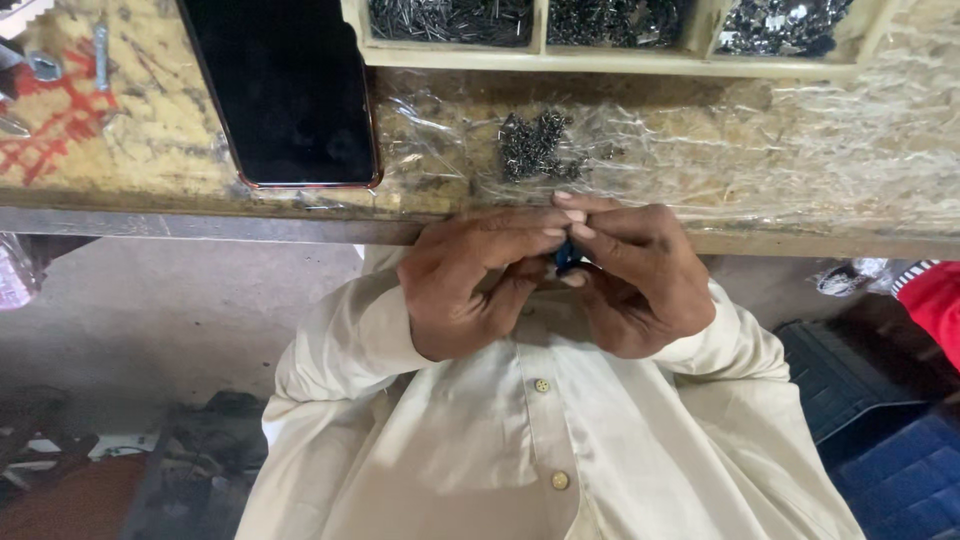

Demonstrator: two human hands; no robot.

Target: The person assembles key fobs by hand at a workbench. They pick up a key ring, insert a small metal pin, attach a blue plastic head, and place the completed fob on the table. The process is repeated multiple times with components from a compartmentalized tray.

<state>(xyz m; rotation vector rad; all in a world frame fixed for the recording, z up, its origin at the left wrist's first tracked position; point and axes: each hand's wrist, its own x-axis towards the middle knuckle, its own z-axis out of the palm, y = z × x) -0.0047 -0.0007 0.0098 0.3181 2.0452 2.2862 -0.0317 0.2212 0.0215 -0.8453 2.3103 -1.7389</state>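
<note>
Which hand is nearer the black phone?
Left. The left hand sits below and right of the phone; the right hand is farther right, both pinching a small blue part.

Our fingers (560, 232) cover nearly all of the small blue piece (565, 258), so we cannot tell its shape. The top edge cuts off the compartment tray (610, 58) and the dark phone (285, 90). The heap of small metal parts (535, 148) is too fine to identify.
</note>
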